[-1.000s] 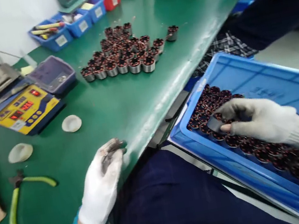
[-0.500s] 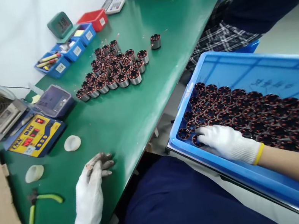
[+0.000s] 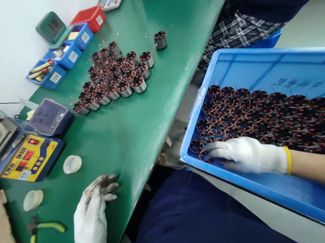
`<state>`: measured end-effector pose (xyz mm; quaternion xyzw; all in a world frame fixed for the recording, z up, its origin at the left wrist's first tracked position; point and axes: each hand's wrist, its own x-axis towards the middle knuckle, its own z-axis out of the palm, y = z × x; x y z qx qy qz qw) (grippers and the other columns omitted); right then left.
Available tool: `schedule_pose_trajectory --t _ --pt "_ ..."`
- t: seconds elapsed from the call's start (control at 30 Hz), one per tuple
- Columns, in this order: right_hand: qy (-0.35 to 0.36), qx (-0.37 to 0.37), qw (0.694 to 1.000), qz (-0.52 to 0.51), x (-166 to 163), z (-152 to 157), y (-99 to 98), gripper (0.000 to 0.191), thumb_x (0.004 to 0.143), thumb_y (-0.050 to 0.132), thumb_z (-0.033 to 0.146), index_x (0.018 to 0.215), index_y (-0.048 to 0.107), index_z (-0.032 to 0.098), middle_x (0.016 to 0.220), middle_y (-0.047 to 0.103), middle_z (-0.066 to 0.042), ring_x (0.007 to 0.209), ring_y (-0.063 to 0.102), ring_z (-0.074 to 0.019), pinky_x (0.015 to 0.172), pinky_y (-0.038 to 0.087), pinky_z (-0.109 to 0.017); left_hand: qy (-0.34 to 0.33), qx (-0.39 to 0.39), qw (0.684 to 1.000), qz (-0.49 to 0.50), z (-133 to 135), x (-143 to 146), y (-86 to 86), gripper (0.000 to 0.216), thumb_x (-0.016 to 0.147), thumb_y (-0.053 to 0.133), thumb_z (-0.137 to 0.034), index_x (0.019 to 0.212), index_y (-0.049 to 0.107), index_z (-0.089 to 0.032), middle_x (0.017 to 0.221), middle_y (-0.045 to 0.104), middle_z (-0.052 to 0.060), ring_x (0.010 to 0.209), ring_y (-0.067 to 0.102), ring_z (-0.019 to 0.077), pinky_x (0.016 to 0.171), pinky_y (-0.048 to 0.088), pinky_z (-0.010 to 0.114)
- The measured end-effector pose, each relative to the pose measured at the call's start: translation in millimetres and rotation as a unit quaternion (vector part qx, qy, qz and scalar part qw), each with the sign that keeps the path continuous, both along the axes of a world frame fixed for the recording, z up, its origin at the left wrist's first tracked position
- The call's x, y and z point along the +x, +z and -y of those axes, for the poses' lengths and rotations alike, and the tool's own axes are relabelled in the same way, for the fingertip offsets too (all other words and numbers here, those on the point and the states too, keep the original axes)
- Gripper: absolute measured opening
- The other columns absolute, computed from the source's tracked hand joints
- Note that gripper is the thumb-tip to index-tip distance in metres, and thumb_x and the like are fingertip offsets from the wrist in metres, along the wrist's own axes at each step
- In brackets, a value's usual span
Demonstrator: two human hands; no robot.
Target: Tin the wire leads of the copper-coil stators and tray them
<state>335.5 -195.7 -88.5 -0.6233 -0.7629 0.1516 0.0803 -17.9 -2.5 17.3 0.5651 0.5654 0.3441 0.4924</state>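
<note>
Right hand (image 3: 244,155) on coils (image 3: 274,112) in tray (image 3: 265,63), lower right.
Its fingers lie together over the corner coils, grip unclear; left hand (image 3: 93,217) flat on table (image 3: 137,121), lower left, fingers loosely together, empty.

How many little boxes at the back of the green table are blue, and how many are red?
Blue boxes: 3
Red boxes: 1
Total: 4
</note>
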Motion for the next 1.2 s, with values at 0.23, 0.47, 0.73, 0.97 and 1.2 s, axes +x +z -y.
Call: schedule_pose_trajectory --t 0.23,0.47,0.73,0.97,1.2 --pt "-0.071 0.103 0.992 0.013 16 0 0.0 0.03 0.087 0.055 0.026 0.111 0.071 0.02 0.128 0.068 -0.013 0.108 0.069 -0.0271 0.088 0.058 -0.041 0.006 0.002 1.0 0.015 -1 -1 1.3 0.038 0.076 0.081 -0.041 0.102 0.07 -0.016 0.098 0.077 0.006 0.079 0.073 0.0178 0.061 0.056 0.022" --pt "0.003 0.17 0.983 0.074 -6 -6 0.7 0.037 0.076 0.069 0.03 0.111 0.07 0.016 0.13 0.064 -0.017 0.117 0.058 -0.0347 0.098 0.049 -0.054 0.015 -0.008 0.999 0.028 -2 -1 1.8 0.044 0.072 0.083 -0.049 0.099 0.072 -0.016 0.096 0.078 0.007 0.077 0.074 0.0185 0.06 0.057 0.022" --pt "-0.072 0.208 0.963 0.155 1 -6 -1.1 0.02 0.074 0.065 0.016 0.093 0.072 0.016 0.118 0.068 -0.018 0.108 0.063 -0.0344 0.092 0.052 -0.053 0.018 -0.002 0.999 0.036 -3 2 2.7 0.043 0.069 0.085 -0.049 0.096 0.073 -0.017 0.094 0.078 0.007 0.075 0.074 0.0188 0.058 0.057 0.022" --pt "-0.094 0.164 0.98 0.063 29 -5 23.0 0.042 0.075 0.065 0.032 0.115 0.066 0.019 0.138 0.059 -0.017 0.115 0.064 -0.0346 0.086 0.058 -0.05 0.014 -0.014 0.999 0.043 -2 3 4.2 0.047 0.069 0.085 -0.05 0.098 0.072 -0.016 0.095 0.078 0.008 0.075 0.074 0.0187 0.058 0.057 0.022" --pt "-0.02 0.323 0.946 -0.026 14 -89 79.5 0.043 0.089 0.061 0.041 0.126 0.059 0.019 0.128 0.065 -0.017 0.113 0.067 -0.0288 0.089 0.06 -0.043 -0.003 -0.035 0.999 0.033 3 8 3.8 0.056 0.072 0.079 -0.06 0.099 0.069 -0.013 0.096 0.077 0.013 0.075 0.072 0.0192 0.059 0.056 0.026"
